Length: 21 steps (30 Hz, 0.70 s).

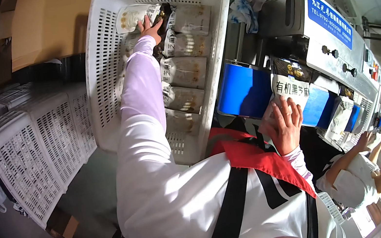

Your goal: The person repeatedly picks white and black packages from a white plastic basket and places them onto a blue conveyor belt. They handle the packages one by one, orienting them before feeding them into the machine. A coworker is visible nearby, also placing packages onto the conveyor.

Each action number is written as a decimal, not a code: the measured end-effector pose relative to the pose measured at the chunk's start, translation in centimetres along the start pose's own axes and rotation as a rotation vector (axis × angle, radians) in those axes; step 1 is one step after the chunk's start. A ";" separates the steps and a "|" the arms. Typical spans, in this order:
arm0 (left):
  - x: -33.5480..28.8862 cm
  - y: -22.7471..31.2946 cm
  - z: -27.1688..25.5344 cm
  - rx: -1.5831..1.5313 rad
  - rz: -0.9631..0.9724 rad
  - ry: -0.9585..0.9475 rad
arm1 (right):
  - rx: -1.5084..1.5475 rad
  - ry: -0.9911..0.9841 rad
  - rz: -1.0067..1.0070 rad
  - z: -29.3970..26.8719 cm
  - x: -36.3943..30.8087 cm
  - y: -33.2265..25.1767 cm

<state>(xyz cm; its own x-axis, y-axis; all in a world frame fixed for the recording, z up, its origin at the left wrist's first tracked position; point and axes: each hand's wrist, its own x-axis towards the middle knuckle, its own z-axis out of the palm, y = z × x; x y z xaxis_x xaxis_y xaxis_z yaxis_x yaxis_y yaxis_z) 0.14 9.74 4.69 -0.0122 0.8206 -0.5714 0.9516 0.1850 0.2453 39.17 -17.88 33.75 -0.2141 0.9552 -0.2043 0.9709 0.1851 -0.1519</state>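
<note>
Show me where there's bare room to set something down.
The blue belt shows bare between the white crate and the pouch under the right hand, and again just right of that pouch. The crate is crowded, with packed pouches around the left hand.

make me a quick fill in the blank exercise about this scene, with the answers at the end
1. The left hand is inside a ____ plastic crate that holds packages.
2. The right hand touches a package lying over the ____ belt.
3. The metal machine stands to the ____ of that crate in the picture.
4. The brown cardboard shows to the ____ of that crate.

Missing words: white; blue; right; left.
</note>
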 end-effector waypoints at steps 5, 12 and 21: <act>-2.4 -0.3 -0.6 -0.646 0.236 0.364 | 0.123 0.096 0.086 0.2 -0.4 0.0; -21.9 10.3 1.4 -1.290 0.398 0.193 | 0.296 0.243 0.210 1.6 -1.1 1.4; -30.8 20.0 1.8 -1.002 0.307 0.227 | 0.612 0.189 0.259 3.4 -2.4 1.9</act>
<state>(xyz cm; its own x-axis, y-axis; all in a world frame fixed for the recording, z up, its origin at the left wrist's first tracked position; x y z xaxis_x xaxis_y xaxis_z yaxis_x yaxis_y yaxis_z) 20.13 -12.81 25.86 0.0298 0.9697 -0.2426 0.2394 0.2288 0.9436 41.18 -20.57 30.64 0.0933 0.9852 -0.1437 0.7409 -0.1651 -0.6510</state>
